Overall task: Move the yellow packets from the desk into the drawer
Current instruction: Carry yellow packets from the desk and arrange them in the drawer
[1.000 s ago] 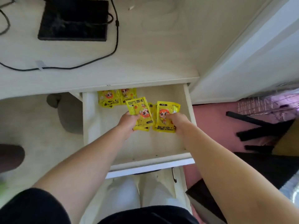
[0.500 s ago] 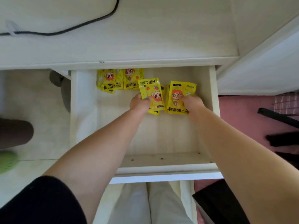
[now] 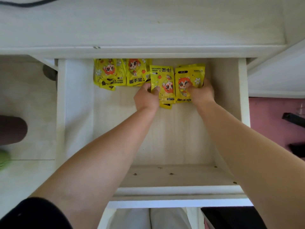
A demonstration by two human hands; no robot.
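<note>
The pale wooden drawer (image 3: 244, 90) stands pulled out under the white desk (image 3: 148, 27). Inside it, my left hand (image 3: 146, 98) grips a small stack of yellow packets (image 3: 162, 83), thumb on the top one. Beside it my right hand (image 3: 200, 93) holds a second stack of yellow packets (image 3: 185, 76), fingers curled over its right side. Both stacks are low over the drawer floor near the back; I cannot tell whether they touch it. Several more yellow packets (image 3: 120, 72) lie at the drawer's back left, partly under the desk edge.
A black cable (image 3: 24, 4) crosses the desk's far left. The front half of the drawer floor (image 3: 173, 142) is bare wood. To the right lie pink flooring and dark objects (image 3: 293, 119). My legs in white trousers (image 3: 148, 219) are below the drawer front.
Both hands have carried their packets deeper toward the back of the drawer. The view has tilted down, so the black device on the desk has left the frame.
</note>
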